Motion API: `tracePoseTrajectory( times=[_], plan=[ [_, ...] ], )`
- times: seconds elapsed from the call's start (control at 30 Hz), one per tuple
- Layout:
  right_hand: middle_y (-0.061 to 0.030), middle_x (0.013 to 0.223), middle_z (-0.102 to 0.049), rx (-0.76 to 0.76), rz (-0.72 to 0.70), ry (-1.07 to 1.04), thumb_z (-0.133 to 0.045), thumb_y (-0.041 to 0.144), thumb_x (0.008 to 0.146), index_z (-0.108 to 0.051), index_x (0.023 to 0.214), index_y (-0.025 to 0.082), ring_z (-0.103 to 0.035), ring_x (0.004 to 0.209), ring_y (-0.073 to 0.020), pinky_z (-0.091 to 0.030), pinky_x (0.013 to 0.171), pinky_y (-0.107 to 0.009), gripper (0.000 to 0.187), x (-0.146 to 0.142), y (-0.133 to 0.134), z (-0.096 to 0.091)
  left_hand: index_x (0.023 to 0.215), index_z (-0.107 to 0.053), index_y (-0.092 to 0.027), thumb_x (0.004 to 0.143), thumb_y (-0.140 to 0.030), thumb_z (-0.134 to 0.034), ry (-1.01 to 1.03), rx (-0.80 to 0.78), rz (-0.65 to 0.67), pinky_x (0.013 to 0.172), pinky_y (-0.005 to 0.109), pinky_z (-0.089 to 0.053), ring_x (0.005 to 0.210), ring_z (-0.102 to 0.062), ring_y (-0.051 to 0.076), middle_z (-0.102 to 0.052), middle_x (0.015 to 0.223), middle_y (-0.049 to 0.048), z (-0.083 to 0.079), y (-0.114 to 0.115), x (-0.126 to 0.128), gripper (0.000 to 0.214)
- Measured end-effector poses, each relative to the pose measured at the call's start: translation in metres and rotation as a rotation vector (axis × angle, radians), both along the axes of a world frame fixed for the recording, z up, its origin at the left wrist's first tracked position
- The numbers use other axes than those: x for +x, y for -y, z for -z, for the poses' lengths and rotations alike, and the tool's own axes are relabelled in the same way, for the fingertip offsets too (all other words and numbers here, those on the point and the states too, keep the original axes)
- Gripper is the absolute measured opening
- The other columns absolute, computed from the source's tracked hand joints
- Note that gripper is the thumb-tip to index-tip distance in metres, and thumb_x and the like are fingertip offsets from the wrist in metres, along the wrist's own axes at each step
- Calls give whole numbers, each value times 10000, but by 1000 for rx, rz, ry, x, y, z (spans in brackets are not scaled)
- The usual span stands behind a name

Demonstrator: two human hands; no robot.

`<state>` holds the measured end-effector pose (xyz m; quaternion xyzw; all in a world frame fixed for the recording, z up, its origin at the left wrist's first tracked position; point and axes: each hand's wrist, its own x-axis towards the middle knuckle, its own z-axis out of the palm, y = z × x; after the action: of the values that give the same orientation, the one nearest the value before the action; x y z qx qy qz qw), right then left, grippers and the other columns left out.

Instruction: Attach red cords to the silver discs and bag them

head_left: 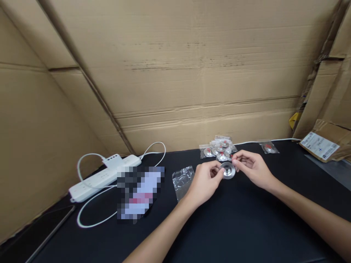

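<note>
Both my hands meet above the black table [246, 219], holding a small round silver metal disc [228, 170] between them. My left hand [205, 180] pinches its left edge with closed fingers. My right hand [251, 166] grips its right edge with thumb and fingertips. Just behind the hands lies a pile of small clear bags [218, 148] with silver and red parts inside. One more such bag [269, 147] lies apart to the right. An empty clear plastic bag [182, 180] lies left of my left hand.
A white power strip [102, 177] with its looping white cable [93, 219] sits at the left. A blurred-out object [139, 193] lies beside it. Cardboard walls [175, 73] enclose the back and sides. A labelled cardboard package [322, 145] rests at the far right.
</note>
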<state>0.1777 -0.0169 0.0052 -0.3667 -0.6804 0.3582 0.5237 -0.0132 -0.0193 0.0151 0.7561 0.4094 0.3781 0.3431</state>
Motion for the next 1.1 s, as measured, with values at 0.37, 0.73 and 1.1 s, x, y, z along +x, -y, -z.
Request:
tracePoseTrajectory(
  times=[0.37, 0.73, 1.1],
  plan=[
    [-55, 768, -680, 83, 101, 40, -604, 305, 859, -649, 929, 166, -645, 660, -157, -556, 666, -318, 162, 0, 4, -4, 770, -634, -164, 816, -270, -555, 141, -108, -97, 567, 250, -429, 603, -603, 158, -637, 632, 21, 1, -8, -3, 140],
    [-39, 808, -696, 108, 53, 124, -620, 272, 858, -658, 1043, 196, -660, 681, -166, -570, 704, -327, 204, -6, 7, 4, 794, -644, -166, 825, -263, -547, 121, -102, -84, 567, 250, -439, 588, -590, 142, -628, 637, 13, 2, -1, 3, 140],
    [-35, 826, -650, 300, 174, 410, -520, 192, 908, -637, 910, 203, -594, 701, -162, -460, 667, -287, 117, -6, 10, 0, 892, -647, -146, 771, -231, -636, 274, -187, 25, 614, 281, -518, 636, -636, 160, -648, 708, 26, 10, -3, 7, 148]
  ],
)
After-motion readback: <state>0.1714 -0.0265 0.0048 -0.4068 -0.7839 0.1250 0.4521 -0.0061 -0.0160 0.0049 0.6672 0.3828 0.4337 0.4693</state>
